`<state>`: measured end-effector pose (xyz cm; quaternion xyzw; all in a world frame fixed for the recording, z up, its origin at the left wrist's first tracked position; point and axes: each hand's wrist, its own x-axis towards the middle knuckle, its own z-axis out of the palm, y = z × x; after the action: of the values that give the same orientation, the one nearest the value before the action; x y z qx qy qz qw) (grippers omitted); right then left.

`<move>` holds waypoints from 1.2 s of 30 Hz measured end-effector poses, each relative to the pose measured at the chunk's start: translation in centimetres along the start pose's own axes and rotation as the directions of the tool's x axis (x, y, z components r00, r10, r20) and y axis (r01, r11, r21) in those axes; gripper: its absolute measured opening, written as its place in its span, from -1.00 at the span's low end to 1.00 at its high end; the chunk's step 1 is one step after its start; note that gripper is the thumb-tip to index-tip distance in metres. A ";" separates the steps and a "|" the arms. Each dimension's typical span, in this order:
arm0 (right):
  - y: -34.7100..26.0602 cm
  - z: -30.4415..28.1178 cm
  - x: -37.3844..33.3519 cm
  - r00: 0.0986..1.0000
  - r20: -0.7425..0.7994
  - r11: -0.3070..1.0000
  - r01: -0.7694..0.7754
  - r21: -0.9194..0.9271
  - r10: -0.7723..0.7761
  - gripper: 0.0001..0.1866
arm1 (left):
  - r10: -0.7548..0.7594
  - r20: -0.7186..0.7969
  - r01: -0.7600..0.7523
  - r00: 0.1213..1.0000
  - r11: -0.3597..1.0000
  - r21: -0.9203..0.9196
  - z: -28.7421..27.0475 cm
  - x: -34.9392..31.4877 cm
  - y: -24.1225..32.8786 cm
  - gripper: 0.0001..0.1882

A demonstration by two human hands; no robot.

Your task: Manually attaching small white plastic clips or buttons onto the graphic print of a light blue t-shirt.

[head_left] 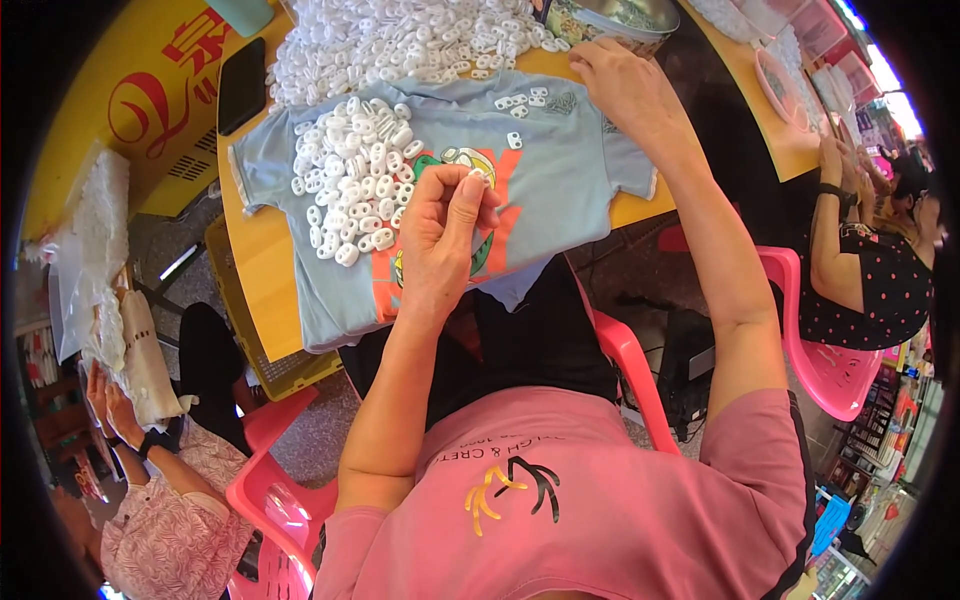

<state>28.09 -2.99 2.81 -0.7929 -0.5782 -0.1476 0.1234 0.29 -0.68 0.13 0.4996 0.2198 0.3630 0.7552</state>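
My left hand (445,235) is closed above the middle of a light blue T-shirt (560,190) spread on the table. Between its thumb and forefinger a small white two-hole plastic piece (479,174) shows in part. Left of this hand lies a heap of the same white oval pieces (355,175) on the shirt. My right hand (625,90) is at the shirt's far right, beside a round bowl (640,30); its fingers are partly bent and apart, with nothing visible in them. Near it rest several loose white pieces (515,140) and a small grey clump (562,103).
A larger pile of white pieces (390,45) covers the table's far side. A black phone (242,85) lies at the far left by a turquoise cup (243,14). People sit on both sides on pink chairs (835,375). A yellow crate (235,300) stands left below the table.
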 end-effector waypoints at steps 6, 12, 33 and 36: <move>-0.2 -0.3 -0.2 0.997 -0.060 0.978 0.058 0.200 -0.047 -0.76 | -0.001 0.004 0.001 1.000 1.000 -0.020 -0.1 -0.2 0.0 -0.82; -5.2 -5.0 -2.5 0.959 0.275 0.486 -0.272 0.831 0.066 -0.73 | -0.006 -0.018 0.006 1.000 1.000 -0.023 -0.2 -0.2 0.0 -0.82; -11.8 -3.4 -7.1 0.969 0.241 0.293 -0.248 0.923 0.061 -0.77 | 0.131 -0.026 -0.133 0.991 0.978 -0.163 -0.4 0.4 -0.6 -0.79; -12.2 -3.4 -7.5 0.985 0.149 0.386 -0.173 0.906 0.091 -0.78 | 0.122 -0.026 -0.125 0.992 0.972 -0.199 -0.6 0.5 -0.5 -0.78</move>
<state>14.01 -7.18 3.43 -0.6432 -0.5033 0.2336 0.5276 0.39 -0.08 -0.53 0.4313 0.1556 0.4329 0.7761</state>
